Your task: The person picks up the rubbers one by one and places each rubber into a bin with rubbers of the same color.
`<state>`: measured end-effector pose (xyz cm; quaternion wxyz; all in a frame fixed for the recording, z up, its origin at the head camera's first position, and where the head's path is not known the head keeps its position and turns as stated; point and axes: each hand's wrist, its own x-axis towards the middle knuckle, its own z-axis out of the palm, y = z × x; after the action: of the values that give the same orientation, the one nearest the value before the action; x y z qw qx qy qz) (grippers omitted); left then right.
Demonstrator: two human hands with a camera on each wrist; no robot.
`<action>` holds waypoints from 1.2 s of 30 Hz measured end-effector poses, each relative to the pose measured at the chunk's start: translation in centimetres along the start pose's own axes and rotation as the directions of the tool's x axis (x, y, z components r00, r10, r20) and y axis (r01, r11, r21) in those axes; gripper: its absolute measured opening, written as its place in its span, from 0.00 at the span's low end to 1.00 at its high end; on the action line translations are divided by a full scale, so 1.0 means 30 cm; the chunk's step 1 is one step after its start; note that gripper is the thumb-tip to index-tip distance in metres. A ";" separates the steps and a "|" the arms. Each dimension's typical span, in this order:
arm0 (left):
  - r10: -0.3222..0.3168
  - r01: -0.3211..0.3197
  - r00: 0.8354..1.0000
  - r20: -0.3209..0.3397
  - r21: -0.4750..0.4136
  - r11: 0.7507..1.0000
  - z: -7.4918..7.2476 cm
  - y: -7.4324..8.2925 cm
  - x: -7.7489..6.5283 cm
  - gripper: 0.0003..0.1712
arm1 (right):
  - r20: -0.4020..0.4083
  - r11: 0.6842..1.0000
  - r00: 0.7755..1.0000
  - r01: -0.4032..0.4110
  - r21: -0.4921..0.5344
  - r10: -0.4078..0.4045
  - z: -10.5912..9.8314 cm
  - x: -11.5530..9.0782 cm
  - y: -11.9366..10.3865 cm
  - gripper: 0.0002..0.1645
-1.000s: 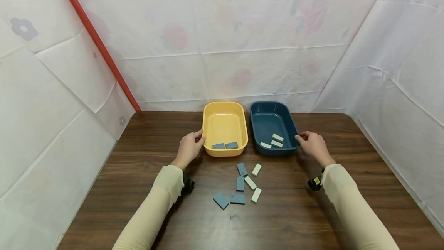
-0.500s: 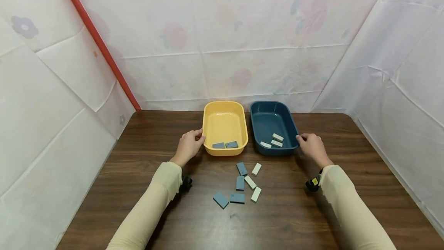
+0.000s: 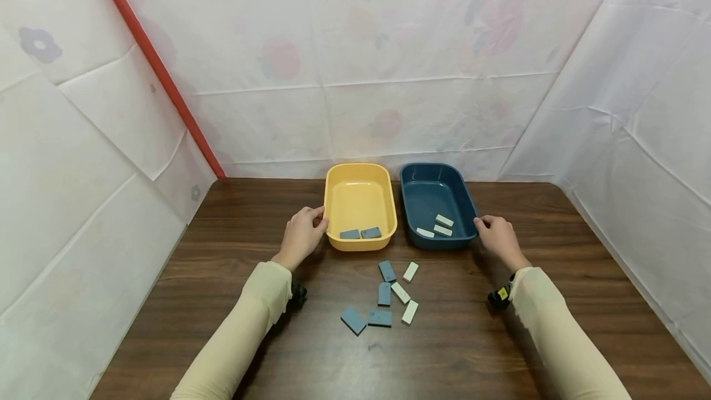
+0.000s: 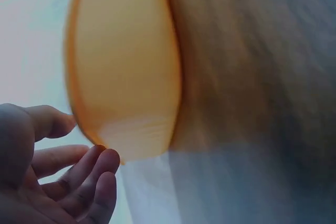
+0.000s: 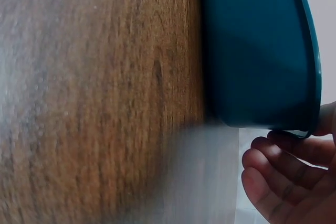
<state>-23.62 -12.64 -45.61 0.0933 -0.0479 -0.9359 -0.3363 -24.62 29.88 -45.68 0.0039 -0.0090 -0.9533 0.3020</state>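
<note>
The yellow plastic bin (image 3: pixel 358 199) stands on the table with two flat blue-grey pieces (image 3: pixel 370 233) lying at its near end. My left hand (image 3: pixel 300 236) pinches the bin's left rim between thumb and fingers. To its right stands the dark blue bin (image 3: pixel 430 195), holding several small white blocks (image 3: pixel 443 230). My right hand (image 3: pixel 499 239) pinches the right rim of this bin, seen close in the right wrist view with thumb and index finger at the rim (image 5: pixel 316 93). Both bins stand upright, side by side.
In front of the bins, several loose blue-grey pieces (image 3: pixel 353 320) and three white blocks (image 3: pixel 410 312) lie on the brown wooden table (image 3: pixel 255 350). Behind the bins rises a white patterned sheet (image 3: pixel 355 66), with more sheeting on both sides. A red strip (image 3: pixel 158 73) runs down the left corner.
Both hands stay at the rims, with only a slight shift of the wrists and forearms. The bins and pieces lie as before.
</note>
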 end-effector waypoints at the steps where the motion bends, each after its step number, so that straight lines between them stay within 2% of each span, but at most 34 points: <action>1: 0.015 -0.015 1.000 -0.009 0.010 1.000 -0.005 0.005 -0.001 0.22 | -0.002 1.000 1.000 -0.001 0.004 0.001 0.000 0.000 0.000 0.29; 5: 0.059 -0.059 0.998 -0.012 0.014 0.998 -0.024 0.028 -0.006 0.19 | -0.011 1.000 1.000 -0.002 0.005 0.002 -0.003 0.001 -0.001 0.29; 11: 0.098 -0.101 0.992 0.085 0.038 0.994 -0.055 0.079 -0.036 0.18 | -0.018 1.000 1.000 -0.002 0.003 0.002 -0.004 0.001 0.001 0.29; 17: 0.151 -0.159 0.972 0.181 0.030 0.987 -0.073 0.122 -0.078 0.18 | -0.012 1.000 1.000 0.004 0.000 -0.004 -0.001 0.000 0.001 0.29; 20: 0.180 -0.193 0.957 0.229 0.036 0.981 -0.071 0.135 -0.094 0.18 | -0.012 1.000 1.000 0.007 -0.002 -0.007 0.000 -0.003 0.000 0.29; 23: 0.216 -0.238 0.935 0.281 0.044 0.970 -0.067 0.143 -0.107 0.18 | -0.018 1.000 1.000 0.008 -0.002 -0.008 0.000 -0.006 -0.003 0.28; 27: 0.260 -0.291 0.896 0.361 0.033 0.956 -0.062 0.156 -0.129 0.19 | -0.015 1.000 1.000 0.005 -0.004 -0.005 -0.001 -0.008 -0.006 0.28; 33: 0.339 -0.388 0.820 0.462 0.013 0.921 -0.044 0.162 -0.166 0.19 | -0.013 1.000 1.000 0.001 -0.010 -0.001 0.004 -0.009 -0.002 0.29; 36: 0.348 -0.407 0.788 0.508 0.005 0.913 -0.035 0.164 -0.180 0.19 | -0.021 1.000 1.000 0.001 -0.011 -0.001 0.006 -0.009 0.000 0.29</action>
<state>-17.43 -9.67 -42.88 -0.0823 -0.3135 -0.9168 -0.2332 -24.34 29.78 -45.84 0.0141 -0.0117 -0.9548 0.2967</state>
